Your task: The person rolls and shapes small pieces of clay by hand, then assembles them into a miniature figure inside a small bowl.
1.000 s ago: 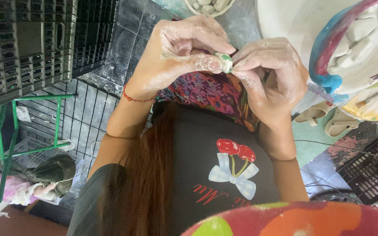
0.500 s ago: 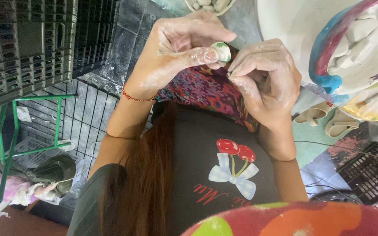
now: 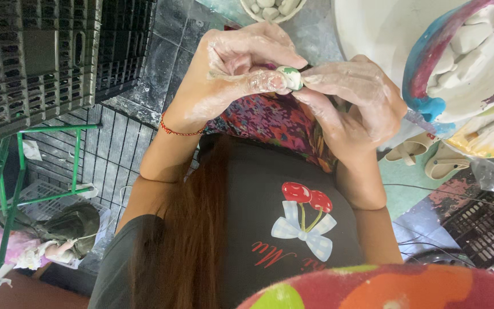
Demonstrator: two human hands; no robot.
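A small round ball point(image 3: 290, 77), white with a green patch, sits pinched between the fingertips of both hands above the person's lap. It looks light and soft, probably damp and slippery like dough or clay, so it should dent under firm pressure; a gentle hold around its sides with the fingertips seems best. The left hand point(image 3: 241, 66) curls over it, grip closed on the ball with thumb and forefinger. The right hand point(image 3: 355, 100) meets it from the other side, fingertips touching it. Both hands are coated in white paste. A bowl of white lumps point(image 3: 270, 8) lies beyond on the floor.
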